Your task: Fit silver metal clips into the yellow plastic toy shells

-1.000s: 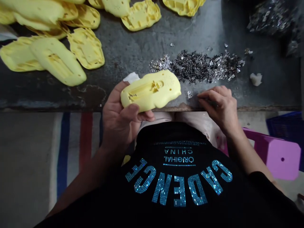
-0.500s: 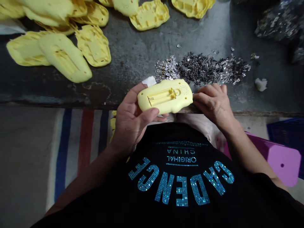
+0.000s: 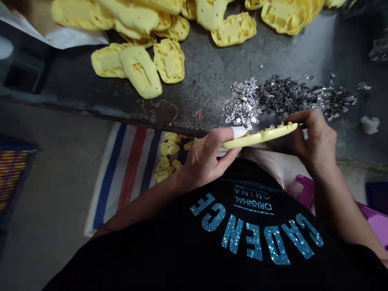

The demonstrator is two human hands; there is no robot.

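Note:
My left hand (image 3: 206, 157) grips one end of a yellow plastic shell (image 3: 257, 137), thumb and fingers closed on it. The shell is turned nearly edge-on, with small posts showing along its upper side. White wrapping (image 3: 239, 131) covers a fingertip of this hand. At the shell's other end, my right hand (image 3: 317, 141) has its index finger behind the tip and its thumb below, closed around that end. Any small part between those fingers is hidden. Just beyond the hands lies a pile of small shiny metal pieces (image 3: 242, 101), darker towards the right.
More yellow shells (image 3: 141, 72) lie stacked and scattered at the back of the dark metal table (image 3: 200, 93). A white crumpled lump (image 3: 370, 125) sits at right. Below the table edge are a striped sheet (image 3: 130, 169) with yellow pieces, and a purple plastic stool (image 3: 377, 222).
The shell has been tipped from showing its battery-slot face to nearly edge-on. My right hand's fingers have moved around its far end. The whole view has shifted left.

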